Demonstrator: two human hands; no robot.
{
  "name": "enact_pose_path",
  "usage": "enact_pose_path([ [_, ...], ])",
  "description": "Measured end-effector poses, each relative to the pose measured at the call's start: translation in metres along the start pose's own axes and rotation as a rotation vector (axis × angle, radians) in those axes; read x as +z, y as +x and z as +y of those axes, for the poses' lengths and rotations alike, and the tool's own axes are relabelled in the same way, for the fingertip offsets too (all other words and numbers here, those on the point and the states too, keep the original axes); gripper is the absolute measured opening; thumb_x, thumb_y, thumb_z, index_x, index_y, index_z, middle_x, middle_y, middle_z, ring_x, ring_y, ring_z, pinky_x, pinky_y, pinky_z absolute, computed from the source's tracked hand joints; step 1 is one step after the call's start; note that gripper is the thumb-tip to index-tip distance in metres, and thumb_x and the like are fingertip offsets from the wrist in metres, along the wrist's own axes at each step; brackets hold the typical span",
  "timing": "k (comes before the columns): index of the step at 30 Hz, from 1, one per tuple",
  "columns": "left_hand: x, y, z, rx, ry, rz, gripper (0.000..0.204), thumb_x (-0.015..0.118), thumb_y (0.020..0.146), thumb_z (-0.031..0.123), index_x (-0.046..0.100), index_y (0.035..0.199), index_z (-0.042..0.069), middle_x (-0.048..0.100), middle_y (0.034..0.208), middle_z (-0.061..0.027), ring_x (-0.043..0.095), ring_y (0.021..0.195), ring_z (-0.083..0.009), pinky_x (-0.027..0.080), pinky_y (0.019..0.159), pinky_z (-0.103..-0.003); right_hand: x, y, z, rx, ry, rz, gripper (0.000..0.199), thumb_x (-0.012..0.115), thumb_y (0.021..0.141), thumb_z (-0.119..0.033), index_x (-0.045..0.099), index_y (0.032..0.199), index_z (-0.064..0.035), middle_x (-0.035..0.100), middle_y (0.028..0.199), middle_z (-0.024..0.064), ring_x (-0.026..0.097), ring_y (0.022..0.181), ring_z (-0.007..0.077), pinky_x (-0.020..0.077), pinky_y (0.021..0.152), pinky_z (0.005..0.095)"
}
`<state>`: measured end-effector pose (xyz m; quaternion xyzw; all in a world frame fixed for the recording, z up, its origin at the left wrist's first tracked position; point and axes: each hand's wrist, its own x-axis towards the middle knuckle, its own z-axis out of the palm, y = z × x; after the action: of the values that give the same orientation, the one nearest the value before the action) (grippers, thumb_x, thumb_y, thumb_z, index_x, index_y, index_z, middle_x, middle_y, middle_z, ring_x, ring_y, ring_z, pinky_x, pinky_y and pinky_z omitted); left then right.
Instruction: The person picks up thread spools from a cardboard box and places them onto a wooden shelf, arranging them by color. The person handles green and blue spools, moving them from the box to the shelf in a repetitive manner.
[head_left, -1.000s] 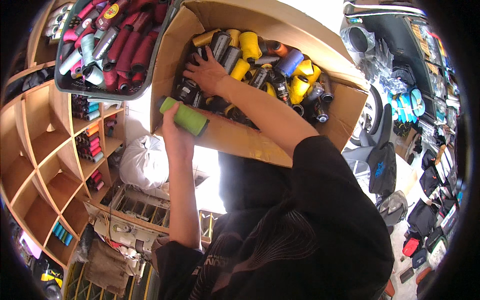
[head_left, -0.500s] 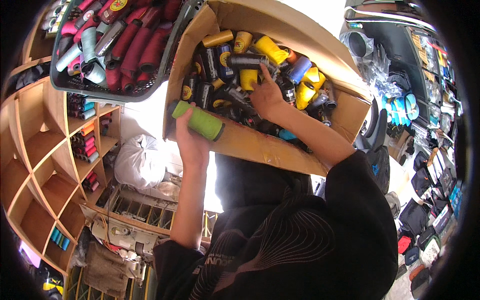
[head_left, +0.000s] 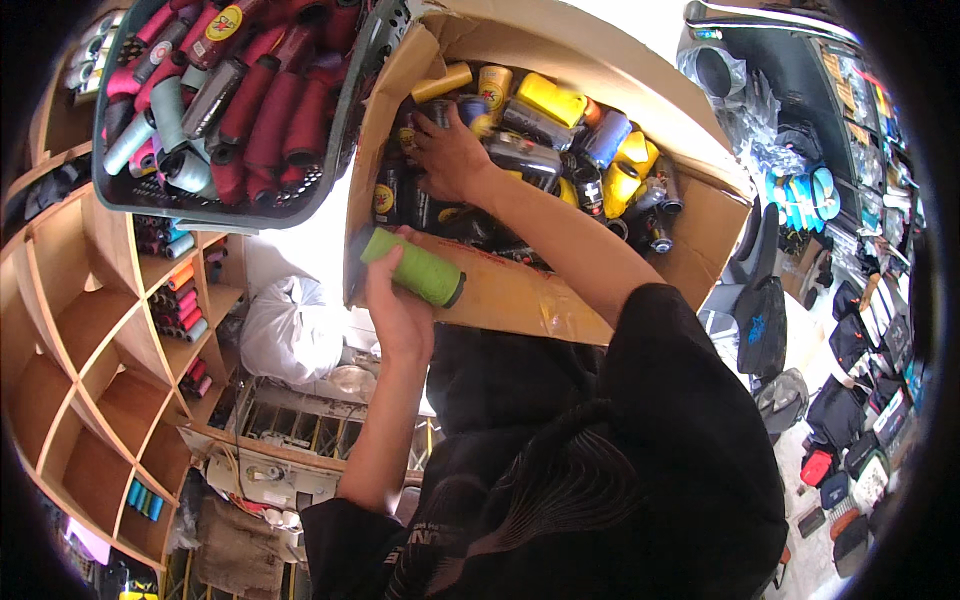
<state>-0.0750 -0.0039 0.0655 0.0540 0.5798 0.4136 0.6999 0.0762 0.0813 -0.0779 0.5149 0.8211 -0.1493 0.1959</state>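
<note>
Left hand [head_left: 398,305] raised, fingers wrapped around green thread spool [head_left: 413,267] at front edge of cardboard box [head_left: 520,295], right hand [head_left: 450,155] reaching inside, spread over black and yellow spools [head_left: 560,150], grasp unclear, dark basket [head_left: 215,205] of red spools alongside.

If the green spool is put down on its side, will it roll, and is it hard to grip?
The green spool is a plain cylinder, so on its side it would probably roll. Its wound thread looks matte, so likely not slippery; the left hand holds it alone. It seems light, since that one hand holds it raised.
</note>
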Motion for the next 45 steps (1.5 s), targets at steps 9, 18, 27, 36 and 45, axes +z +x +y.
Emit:
enact_pose_path([
  [9,-0.001,0.006,0.000,-0.091,0.007,-0.038,0.034,0.059,0.092,0.021,0.052,0.121,0.005,0.059,0.121,-0.0109,0.056,0.116,-0.0230,0.043,0.101,-0.040,-0.017,-0.066,0.006,0.066,0.056,-0.422,0.036,0.057,0.089,-0.040,0.077,0.101,-0.0128,0.074,0.101,0.0075,0.064,0.112,0.0254,0.0359,0.108,0.0553],
  [18,0.007,0.013,0.008,-0.181,0.057,-0.020,0.033,0.060,0.090,0.023,0.053,0.115,0.004,0.060,0.116,-0.0128,0.057,0.112,-0.0258,0.044,0.099,-0.041,0.014,0.015,0.048,0.150,0.045,0.021,0.060,0.069,0.083,-0.031,0.055,0.141,-0.0199,0.046,0.150,0.0096,0.044,0.139,0.0270,0.0383,0.110,0.0523],
  [27,-0.002,0.016,0.006,-0.202,0.084,-0.112,0.030,0.059,0.091,0.023,0.054,0.112,0.004,0.063,0.113,-0.0168,0.060,0.109,-0.0317,0.047,0.098,-0.045,0.011,-0.030,0.053,0.253,0.055,-0.076,0.059,0.061,0.087,-0.029,0.050,0.145,-0.0197,0.039,0.155,0.0028,0.037,0.143,0.0231,0.0278,0.116,0.0544],
  [36,0.001,-0.007,0.013,-0.177,-0.017,-0.467,0.044,0.055,0.092,0.034,0.052,0.121,0.001,0.063,0.103,-0.0190,0.064,0.101,-0.0374,0.050,0.095,-0.049,0.039,-0.125,0.029,0.274,0.337,0.368,0.044,0.063,0.081,-0.013,0.064,0.125,-0.0042,0.056,0.140,0.0123,0.046,0.137,0.0301,0.0321,0.116,0.0508],
  [45,-0.025,-0.076,0.039,0.244,0.064,-0.217,0.046,0.055,0.099,0.033,0.050,0.133,0.002,0.063,0.119,-0.0133,0.063,0.109,-0.0236,0.050,0.095,-0.039,-0.112,-0.162,-0.025,0.200,1.155,0.650,0.015,0.063,0.092,-0.009,0.066,0.106,-0.0026,0.073,0.095,0.0132,0.072,0.093,0.0227,0.0533,0.085,0.0325],
])
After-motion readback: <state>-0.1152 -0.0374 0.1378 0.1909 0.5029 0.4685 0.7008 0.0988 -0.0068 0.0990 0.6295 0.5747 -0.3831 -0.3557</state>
